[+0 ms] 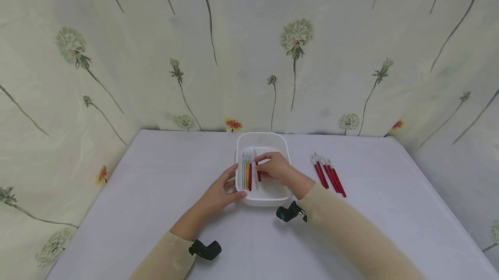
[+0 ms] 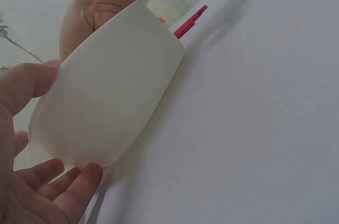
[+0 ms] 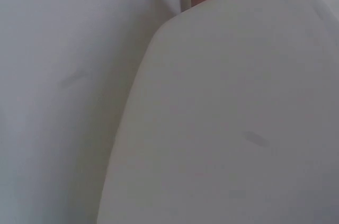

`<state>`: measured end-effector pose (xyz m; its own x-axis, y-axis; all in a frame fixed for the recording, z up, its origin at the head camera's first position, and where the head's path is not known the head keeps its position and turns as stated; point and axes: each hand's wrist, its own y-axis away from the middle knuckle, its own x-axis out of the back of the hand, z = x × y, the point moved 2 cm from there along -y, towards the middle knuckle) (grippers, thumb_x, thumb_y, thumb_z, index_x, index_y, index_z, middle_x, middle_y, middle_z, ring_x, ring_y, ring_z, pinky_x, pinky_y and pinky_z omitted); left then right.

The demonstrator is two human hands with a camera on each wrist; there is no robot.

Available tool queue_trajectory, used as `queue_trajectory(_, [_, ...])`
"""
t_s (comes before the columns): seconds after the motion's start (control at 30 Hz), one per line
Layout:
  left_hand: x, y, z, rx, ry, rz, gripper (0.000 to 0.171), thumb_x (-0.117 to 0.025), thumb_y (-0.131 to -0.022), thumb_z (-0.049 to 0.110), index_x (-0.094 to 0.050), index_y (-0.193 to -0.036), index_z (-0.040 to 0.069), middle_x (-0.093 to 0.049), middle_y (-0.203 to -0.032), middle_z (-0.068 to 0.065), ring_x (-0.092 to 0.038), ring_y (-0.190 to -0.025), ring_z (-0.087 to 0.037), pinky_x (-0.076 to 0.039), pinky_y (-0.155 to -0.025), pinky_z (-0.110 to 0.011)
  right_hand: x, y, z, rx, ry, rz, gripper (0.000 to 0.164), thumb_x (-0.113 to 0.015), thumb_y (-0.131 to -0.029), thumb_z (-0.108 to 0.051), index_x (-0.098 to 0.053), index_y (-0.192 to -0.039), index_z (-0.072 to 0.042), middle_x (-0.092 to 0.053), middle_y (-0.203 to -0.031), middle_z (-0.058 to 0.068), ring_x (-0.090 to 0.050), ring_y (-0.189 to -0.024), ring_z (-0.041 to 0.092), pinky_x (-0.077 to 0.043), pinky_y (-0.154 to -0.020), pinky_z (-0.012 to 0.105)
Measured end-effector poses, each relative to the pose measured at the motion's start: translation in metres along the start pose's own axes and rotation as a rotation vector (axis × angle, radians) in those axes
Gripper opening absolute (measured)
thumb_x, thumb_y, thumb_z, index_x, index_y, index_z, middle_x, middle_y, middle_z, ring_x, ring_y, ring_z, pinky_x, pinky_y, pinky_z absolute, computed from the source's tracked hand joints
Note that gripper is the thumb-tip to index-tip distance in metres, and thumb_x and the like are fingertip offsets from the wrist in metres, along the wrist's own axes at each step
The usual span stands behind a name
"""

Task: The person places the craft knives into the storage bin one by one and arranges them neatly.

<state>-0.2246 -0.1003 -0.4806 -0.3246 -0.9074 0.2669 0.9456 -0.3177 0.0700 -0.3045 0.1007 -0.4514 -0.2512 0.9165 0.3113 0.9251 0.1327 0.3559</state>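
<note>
A white plastic tray [image 1: 269, 202] stands at the middle of the table. My left hand [image 1: 219, 192] holds its near left corner, thumb on the front side and fingers along the left wall. In the left wrist view the left hand's fingertips [image 2: 87, 173] touch the tray's outer wall. My right hand [image 1: 274, 168] reaches into the tray and pinches a slim red pen-like stick [image 1: 259, 176] with a pale upper end. Left of it lie a yellow stick [image 1: 247, 176], a red one [image 1: 250, 177] and a whitish one, side by side. The right wrist view shows mostly the tray's wall [image 3: 228, 107].
Several more red pen-like sticks [image 1: 331, 177] with whitish ends lie on the white table [image 1: 382, 210] to the right of the tray. Flower-patterned cloth [image 1: 241, 54] hangs behind and at both sides. A dark camera sits on each wrist.
</note>
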Motion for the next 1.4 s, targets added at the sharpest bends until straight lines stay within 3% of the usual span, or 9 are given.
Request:
queue_trajectory(0.33, [-0.001,0.0,0.001,-0.015,-0.009,0.004,0.092,-0.08,-0.086,0.029,-0.025,-0.16,0.021,-0.034,-0.16,-0.012,-0.043,-0.14,-0.036,-0.047,-0.104,-0.048,-0.005,-0.002,0.006,-0.015,0.05,0.018,0.027,-0.069,-0.093,-0.007,-0.069,-0.12,-0.005,-0.067,-0.112,0.014,-0.062,-0.071,0.018,-0.053,-0.061,0.023])
queue_trajectory(1.4, [-0.001,0.001,0.001,0.001,0.004,0.004,0.093,-0.081,-0.086,0.031,-0.025,-0.16,0.022,-0.033,-0.161,-0.01,-0.042,-0.141,-0.033,-0.048,-0.103,-0.047,-0.011,-0.005,0.014,-0.014,0.004,0.027,0.027,-0.071,-0.091,-0.003,-0.068,-0.118,-0.004,-0.066,-0.107,0.014,-0.063,-0.077,0.019,-0.059,-0.068,0.026])
